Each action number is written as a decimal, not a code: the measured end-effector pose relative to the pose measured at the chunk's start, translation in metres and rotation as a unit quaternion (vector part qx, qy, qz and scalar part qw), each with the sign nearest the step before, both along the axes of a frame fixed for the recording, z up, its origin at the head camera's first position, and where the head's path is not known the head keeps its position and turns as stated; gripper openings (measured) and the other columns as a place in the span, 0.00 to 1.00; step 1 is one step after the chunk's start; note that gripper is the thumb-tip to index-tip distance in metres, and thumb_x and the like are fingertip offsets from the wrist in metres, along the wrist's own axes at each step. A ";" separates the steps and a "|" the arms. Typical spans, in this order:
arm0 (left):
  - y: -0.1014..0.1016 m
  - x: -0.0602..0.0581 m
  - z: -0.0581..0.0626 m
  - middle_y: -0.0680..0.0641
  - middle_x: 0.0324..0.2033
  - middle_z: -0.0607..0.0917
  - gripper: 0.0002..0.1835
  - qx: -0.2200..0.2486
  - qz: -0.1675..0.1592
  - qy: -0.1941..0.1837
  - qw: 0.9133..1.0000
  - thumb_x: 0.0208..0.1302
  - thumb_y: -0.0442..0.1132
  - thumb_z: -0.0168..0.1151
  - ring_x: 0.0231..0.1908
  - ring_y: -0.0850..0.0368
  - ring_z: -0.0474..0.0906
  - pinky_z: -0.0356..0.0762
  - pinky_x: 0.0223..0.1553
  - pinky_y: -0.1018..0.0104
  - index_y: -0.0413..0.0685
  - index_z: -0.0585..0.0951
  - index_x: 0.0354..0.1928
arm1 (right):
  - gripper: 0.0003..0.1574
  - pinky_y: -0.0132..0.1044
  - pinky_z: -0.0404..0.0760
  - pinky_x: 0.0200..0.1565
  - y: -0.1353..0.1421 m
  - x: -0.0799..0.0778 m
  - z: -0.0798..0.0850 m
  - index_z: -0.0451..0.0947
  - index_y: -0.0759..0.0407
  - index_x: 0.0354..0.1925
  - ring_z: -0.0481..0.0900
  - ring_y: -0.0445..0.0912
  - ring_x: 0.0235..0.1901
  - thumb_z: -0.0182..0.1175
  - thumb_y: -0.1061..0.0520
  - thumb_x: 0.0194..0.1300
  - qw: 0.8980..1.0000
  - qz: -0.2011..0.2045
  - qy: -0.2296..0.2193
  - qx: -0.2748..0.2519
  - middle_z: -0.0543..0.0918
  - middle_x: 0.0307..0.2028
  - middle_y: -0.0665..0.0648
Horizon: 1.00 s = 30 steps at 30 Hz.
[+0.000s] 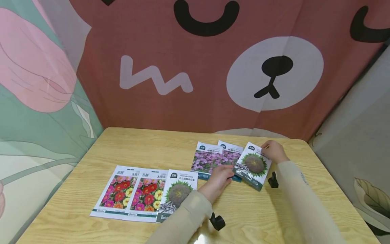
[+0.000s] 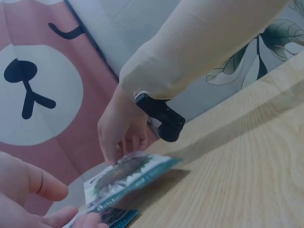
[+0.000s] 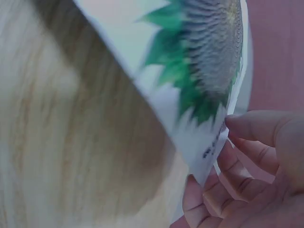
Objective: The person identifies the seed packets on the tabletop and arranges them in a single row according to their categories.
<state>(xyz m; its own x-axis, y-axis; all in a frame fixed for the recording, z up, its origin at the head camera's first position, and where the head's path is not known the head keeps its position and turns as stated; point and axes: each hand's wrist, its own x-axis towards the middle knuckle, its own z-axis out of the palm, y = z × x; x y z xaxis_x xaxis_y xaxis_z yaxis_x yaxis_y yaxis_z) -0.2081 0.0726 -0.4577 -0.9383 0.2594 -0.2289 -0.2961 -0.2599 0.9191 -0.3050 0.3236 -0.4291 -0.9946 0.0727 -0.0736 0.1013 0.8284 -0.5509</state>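
My right hand (image 1: 274, 151) pinches a sunflower seed packet (image 1: 253, 166) by its upper right edge. In the right wrist view the thumb (image 3: 251, 126) lies on the packet's printed front, with the fingers behind. The left wrist view shows this packet (image 2: 126, 178) tilted, a shadow beneath it. My left hand (image 1: 217, 181) is at its lower left corner, thumb and fingers spread apart. Two purple-flower seed packets, one on the left (image 1: 206, 159) and one on the right (image 1: 230, 154), overlap on the table; the held packet partly covers the right one.
Two red-and-yellow flower seed packets, the outer (image 1: 117, 189) and the inner (image 1: 147, 193), lie overlapping at the left. A second sunflower packet (image 1: 178, 191) overlaps them, partly behind my left sleeve. The wooden table (image 1: 146, 144) meets a bear-print cloth (image 1: 207, 105) at the back.
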 end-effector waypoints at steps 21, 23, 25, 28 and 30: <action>-0.044 0.010 0.014 0.46 0.39 0.75 0.11 0.011 -0.021 0.009 1.000 0.66 0.26 0.57 0.33 0.59 0.73 0.84 0.42 0.65 0.31 0.75 0.49 | 0.15 0.41 0.79 0.38 -0.056 0.023 0.030 0.77 0.71 0.49 0.78 0.54 0.39 0.54 0.59 0.77 0.995 0.063 0.029 -0.078 0.80 0.44 0.69; -0.051 0.012 0.014 0.46 0.39 0.76 0.10 -0.004 -0.037 0.024 0.999 0.66 0.27 0.58 0.33 0.58 0.74 0.83 0.41 0.66 0.30 0.75 0.49 | 0.14 0.41 0.79 0.37 -0.060 0.026 0.032 0.77 0.70 0.49 0.78 0.54 0.39 0.54 0.59 0.77 0.994 0.069 0.031 -0.077 0.80 0.44 0.68; -0.058 0.013 0.014 0.45 0.40 0.77 0.11 -0.026 -0.053 0.042 0.997 0.67 0.27 0.58 0.34 0.58 0.75 0.83 0.43 0.65 0.29 0.75 0.49 | 0.14 0.41 0.79 0.38 -0.065 0.030 0.034 0.78 0.70 0.49 0.78 0.54 0.39 0.54 0.59 0.77 0.993 0.074 0.035 -0.079 0.80 0.44 0.68; -0.070 0.016 0.014 0.42 0.42 0.80 0.12 -0.067 -0.072 0.060 0.993 0.67 0.29 0.59 0.37 0.56 0.78 0.84 0.46 0.61 0.29 0.76 0.50 | 0.13 0.42 0.78 0.38 -0.071 0.035 0.037 0.79 0.69 0.48 0.77 0.55 0.40 0.55 0.59 0.76 0.992 0.086 0.048 -0.084 0.80 0.44 0.67; -0.078 0.018 0.014 0.41 0.43 0.81 0.13 -0.095 -0.082 0.068 0.990 0.67 0.30 0.60 0.37 0.56 0.79 0.85 0.47 0.59 0.29 0.77 0.50 | 0.12 0.42 0.77 0.40 -0.075 0.038 0.038 0.80 0.67 0.48 0.77 0.55 0.41 0.56 0.60 0.75 0.990 0.093 0.051 -0.091 0.80 0.43 0.66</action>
